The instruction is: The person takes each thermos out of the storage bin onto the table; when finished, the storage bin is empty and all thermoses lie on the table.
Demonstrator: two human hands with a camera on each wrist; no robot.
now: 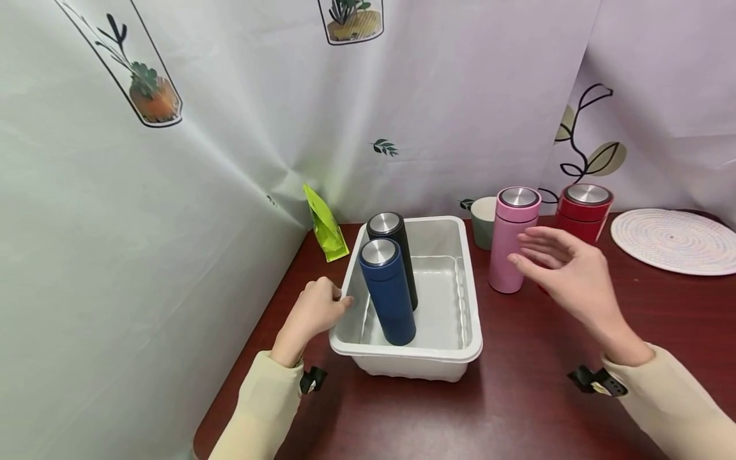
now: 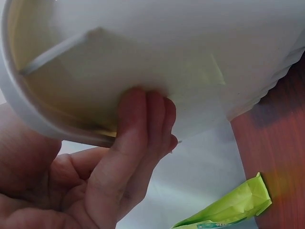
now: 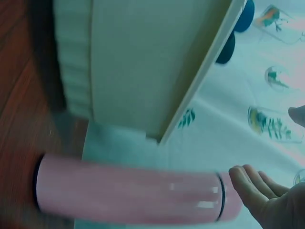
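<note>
A white plastic bin (image 1: 428, 351) stands on the table. Inside it are a blue thermos (image 1: 391, 300) and, just behind, a black thermos (image 1: 409, 262), both upright. My left hand (image 1: 319, 306) grips the bin's left rim, its fingers curled beneath the lip in the left wrist view (image 2: 128, 162). To the right of the bin, a pink thermos (image 1: 508, 255) stands upright on the table. Beside its upper part is my right hand (image 1: 563, 268), fingers extended and thumb apart, holding nothing. A red thermos (image 1: 583, 214) stands behind that hand, partly hidden by it.
A green-grey cup (image 1: 483, 223) sits behind the pink thermos. A round woven mat (image 1: 678, 239) lies at the far right. Near the bin's back left corner stands a lime-green pouch (image 1: 326, 227). A patterned cloth (image 1: 230, 160) hangs along the left and back of the table.
</note>
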